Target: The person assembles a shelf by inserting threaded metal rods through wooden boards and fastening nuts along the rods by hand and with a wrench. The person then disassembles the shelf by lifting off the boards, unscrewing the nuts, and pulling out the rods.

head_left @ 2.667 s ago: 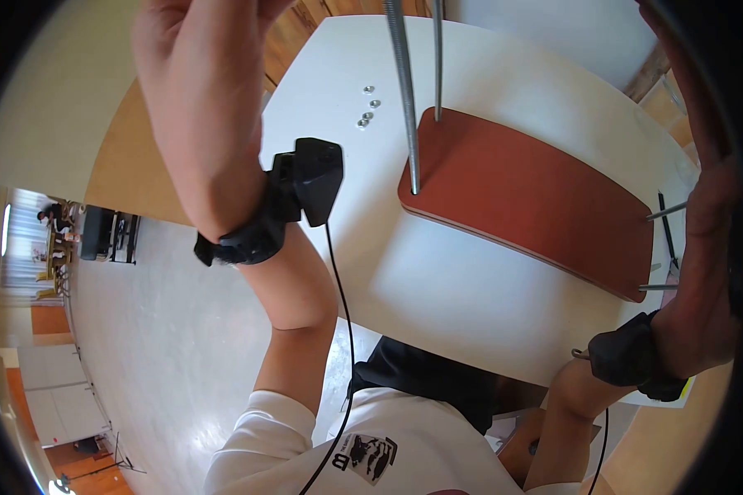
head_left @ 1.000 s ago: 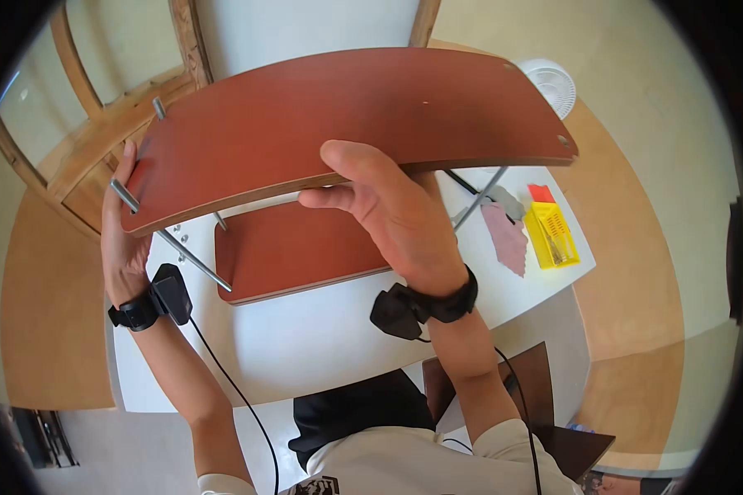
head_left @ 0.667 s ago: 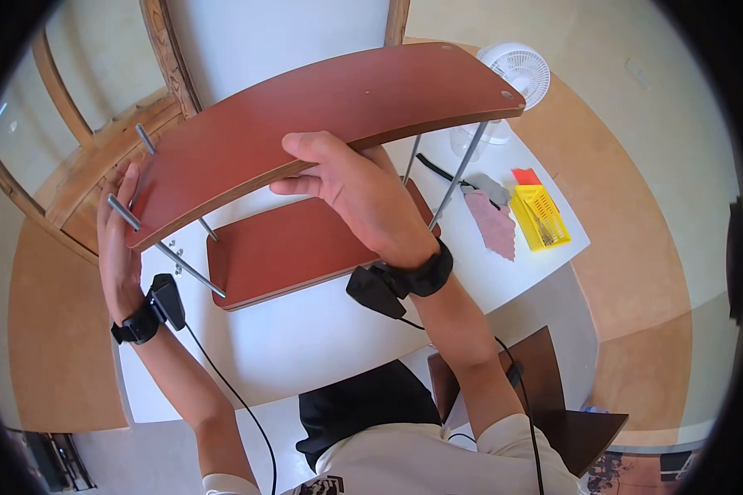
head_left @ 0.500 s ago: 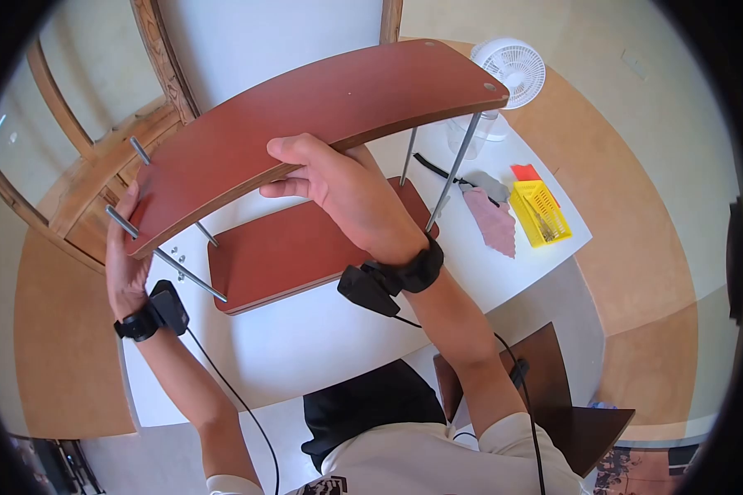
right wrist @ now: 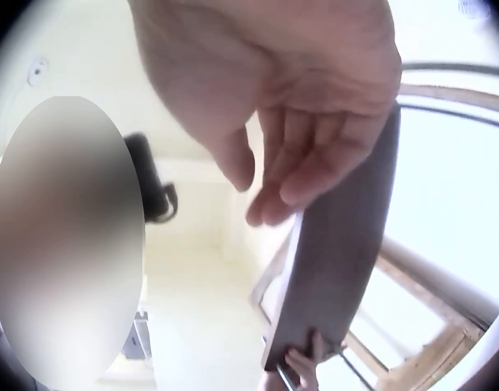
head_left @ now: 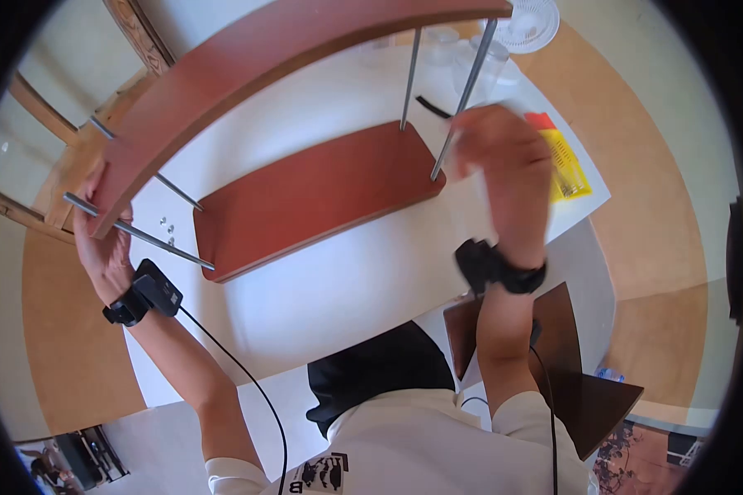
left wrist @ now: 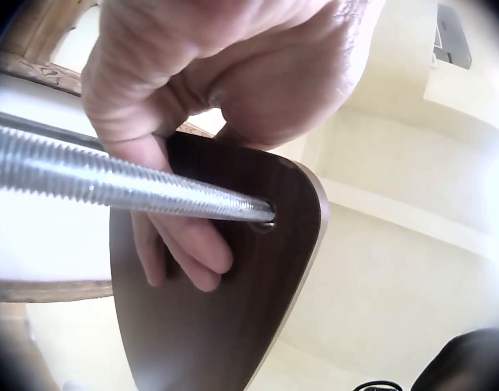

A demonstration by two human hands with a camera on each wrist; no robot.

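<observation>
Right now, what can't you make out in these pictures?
In the head view:
Curved red-brown wooden upper board: its far edge is cut off by the picture's top.
Bare right hand: blurred, so its fingers run together.
Yellow plastic basket: partly hidden by that hand; its contents are too blurred to name.
Small shiny metal pieces: too small to show any thread.
Round white slatted fan: its top is cut off by the picture's edge.

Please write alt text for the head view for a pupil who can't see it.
A person's left hand holds the left end of a long reddish-brown wooden board raised on slim grey metal rods above a matching lower board on a white table. The blurred right hand is near the rightmost rods.
</observation>
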